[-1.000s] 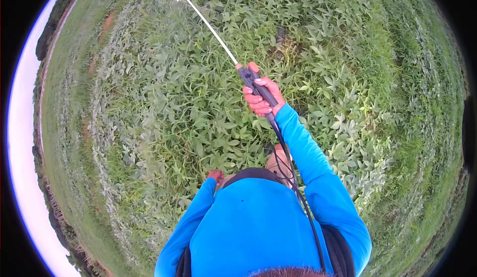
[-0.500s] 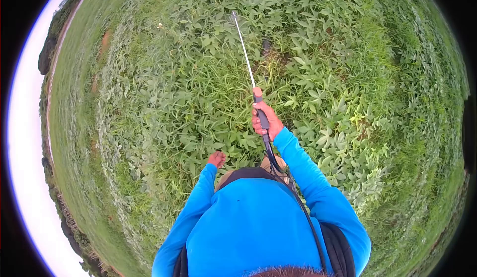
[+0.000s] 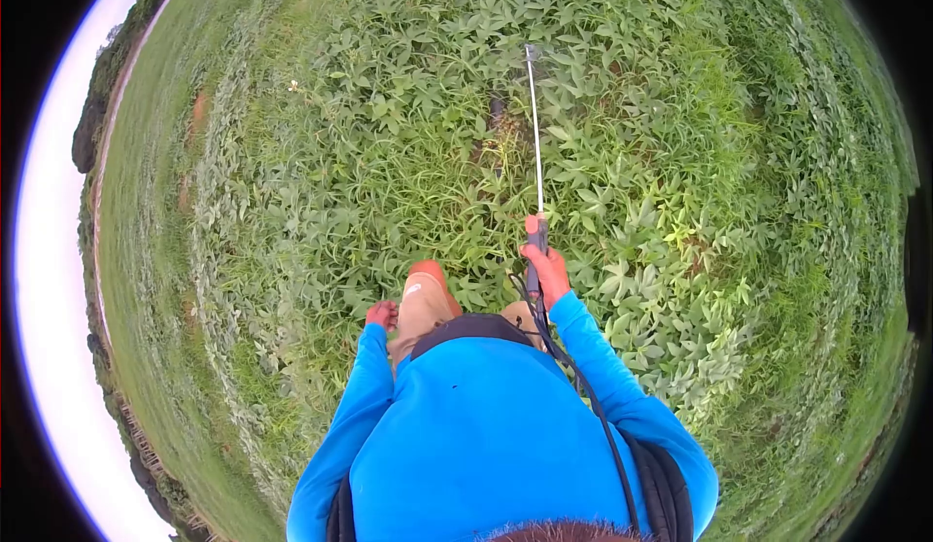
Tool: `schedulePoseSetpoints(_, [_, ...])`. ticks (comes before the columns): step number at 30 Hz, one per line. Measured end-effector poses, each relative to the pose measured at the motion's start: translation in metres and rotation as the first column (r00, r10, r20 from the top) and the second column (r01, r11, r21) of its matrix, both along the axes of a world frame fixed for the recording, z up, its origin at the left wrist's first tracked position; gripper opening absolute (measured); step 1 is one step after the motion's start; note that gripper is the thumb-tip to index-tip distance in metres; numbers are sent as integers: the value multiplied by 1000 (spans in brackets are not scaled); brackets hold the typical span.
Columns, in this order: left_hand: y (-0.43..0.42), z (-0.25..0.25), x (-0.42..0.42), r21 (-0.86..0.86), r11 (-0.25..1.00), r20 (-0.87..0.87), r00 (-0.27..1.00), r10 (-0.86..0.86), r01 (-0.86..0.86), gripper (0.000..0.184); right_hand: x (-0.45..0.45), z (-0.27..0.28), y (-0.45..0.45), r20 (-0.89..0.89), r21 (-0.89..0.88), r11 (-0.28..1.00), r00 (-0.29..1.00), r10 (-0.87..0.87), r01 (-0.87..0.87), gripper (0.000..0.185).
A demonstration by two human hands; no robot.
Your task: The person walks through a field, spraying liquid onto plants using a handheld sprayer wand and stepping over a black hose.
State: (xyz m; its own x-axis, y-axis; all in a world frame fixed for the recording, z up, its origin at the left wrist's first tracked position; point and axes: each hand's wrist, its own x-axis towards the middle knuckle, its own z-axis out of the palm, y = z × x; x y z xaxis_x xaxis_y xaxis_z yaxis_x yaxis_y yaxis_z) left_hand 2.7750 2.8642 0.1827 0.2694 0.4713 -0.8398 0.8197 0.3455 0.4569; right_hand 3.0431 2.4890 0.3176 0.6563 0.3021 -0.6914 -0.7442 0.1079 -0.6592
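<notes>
My right hand (image 3: 550,272) is wrapped round the grey and orange handle of a sprayer wand (image 3: 537,143). The wand's thin metal tube points forward, and its nozzle (image 3: 530,51) hangs over the leaves, with a faint haze beside it. From the handle a black hose (image 3: 583,382) runs back along my right side. My left hand (image 3: 383,315) hangs low beside my left leg with its fingers curled in; nothing shows in it. My left leg, in tan trousers with an orange-brown boot (image 3: 428,272), is forward among the plants.
Leafy green plants (image 3: 622,279) mixed with tall grass (image 3: 418,211) surround me on all sides. A patch of bare soil with a dark pipe-like piece (image 3: 498,109) lies ahead. Black straps (image 3: 661,484) cross my shoulder. Trees and a pale track (image 3: 131,51) border the field at far left.
The wand and my right hand have swung right, and the hand is lower in view. My left hand has moved left and slightly down. My left leg and boot have come into view.
</notes>
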Motion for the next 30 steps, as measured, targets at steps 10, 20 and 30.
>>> schedulePoseSetpoints(10, [36,-45,18,488,729,1,835,-550,480,42,19,-26,-27,139,-208,972,987,-83,111,38])
schedulePoseSetpoints(20, [54,-51,161,-109,989,22,995,-100,102,18,112,-9,4,-324,399,915,925,200,-58,30])
schedulePoseSetpoints(30, [153,-110,292,-223,962,111,985,-133,155,20,261,19,178,-328,824,554,701,633,-115,30])
